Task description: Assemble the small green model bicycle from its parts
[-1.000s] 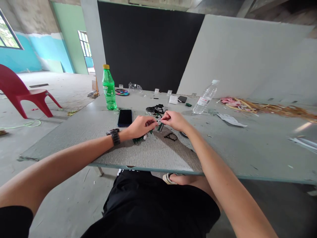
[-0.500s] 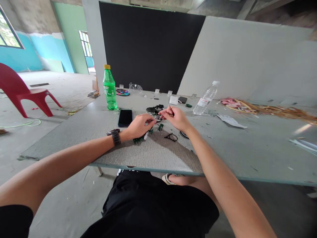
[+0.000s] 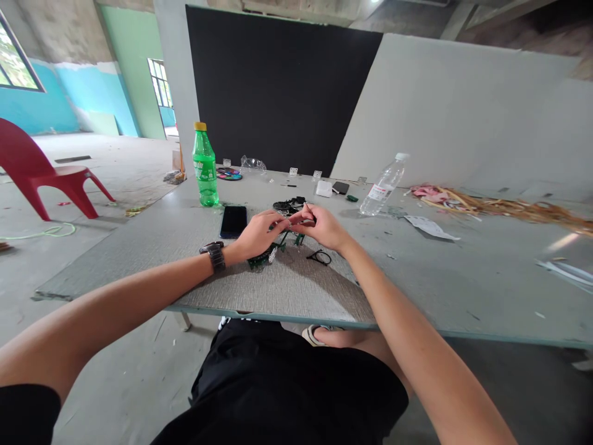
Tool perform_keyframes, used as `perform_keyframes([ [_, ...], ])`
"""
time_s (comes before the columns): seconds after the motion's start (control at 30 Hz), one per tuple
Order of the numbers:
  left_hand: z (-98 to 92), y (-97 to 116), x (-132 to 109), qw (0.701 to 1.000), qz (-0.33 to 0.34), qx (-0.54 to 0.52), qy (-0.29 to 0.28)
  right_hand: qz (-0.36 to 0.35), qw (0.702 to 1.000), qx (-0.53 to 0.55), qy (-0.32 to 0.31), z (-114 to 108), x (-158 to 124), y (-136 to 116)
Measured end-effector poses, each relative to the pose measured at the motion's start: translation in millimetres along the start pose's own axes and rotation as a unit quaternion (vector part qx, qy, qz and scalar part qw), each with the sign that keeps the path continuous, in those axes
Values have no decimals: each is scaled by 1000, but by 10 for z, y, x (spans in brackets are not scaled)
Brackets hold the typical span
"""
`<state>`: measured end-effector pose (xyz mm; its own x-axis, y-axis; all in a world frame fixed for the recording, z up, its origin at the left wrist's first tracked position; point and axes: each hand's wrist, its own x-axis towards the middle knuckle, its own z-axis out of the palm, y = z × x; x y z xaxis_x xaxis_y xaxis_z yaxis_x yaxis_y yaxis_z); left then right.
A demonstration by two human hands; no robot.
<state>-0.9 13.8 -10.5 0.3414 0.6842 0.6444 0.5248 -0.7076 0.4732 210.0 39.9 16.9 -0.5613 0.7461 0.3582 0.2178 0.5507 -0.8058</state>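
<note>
Hands mid-assembly on small parts, center of frame – work looks partway thru.

Left hand (image 3: 257, 232) & right hand (image 3: 320, 225) meet fingertip to fingertip, both pinching a tiny part (image 3: 296, 220) betw. them, held just above the tabletop (image 3: 278, 290); too small to tell what it is. Right hand also seems to grip a thin tool. Green pieces (image 3: 262, 259) lie loose just below the left hand, black rings (image 3: 319, 256) just below the right, a dark parts pile (image 3: 288, 204) right behind the hands – so prob. plenty left. Phone (image 3: 233, 220) sits left of the hands.
</note>
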Motion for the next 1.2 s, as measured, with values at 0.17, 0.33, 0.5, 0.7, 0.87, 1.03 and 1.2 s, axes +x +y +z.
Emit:
perform_keyframes([
  [0.17, 1, 8, 10, 999, -36, -32, 7, -7, 1000, 13, 15, 5, 4, 45],
  [0.33, -20, 30, 20, 994, -67, -88, 10, 3, 999, 22, 25, 3, 18, 82],
  [0.5, -42, 33, 26, 993, -86, -79, 15, 1, 998, 34, 44, 7, 22, 25],
  [0.7, -60, 30, 24, 994, -98, -41, 12, 16, 990, 90, 109, -17, 22, -57],
  [0.87, -46, 2, 14, 995, -100, -27, 1, 26, 992, 68, 98, -17, -1, -122],
  [1.03, -33, -10, 13, 994, -103, -34, -3, 25, 995, 47, 85, 2, -10, -117],
  [1.2, -54, 12, 16, 994, -99, -35, 2, 6, 994, 72, 78, -6, -6, -80],
])
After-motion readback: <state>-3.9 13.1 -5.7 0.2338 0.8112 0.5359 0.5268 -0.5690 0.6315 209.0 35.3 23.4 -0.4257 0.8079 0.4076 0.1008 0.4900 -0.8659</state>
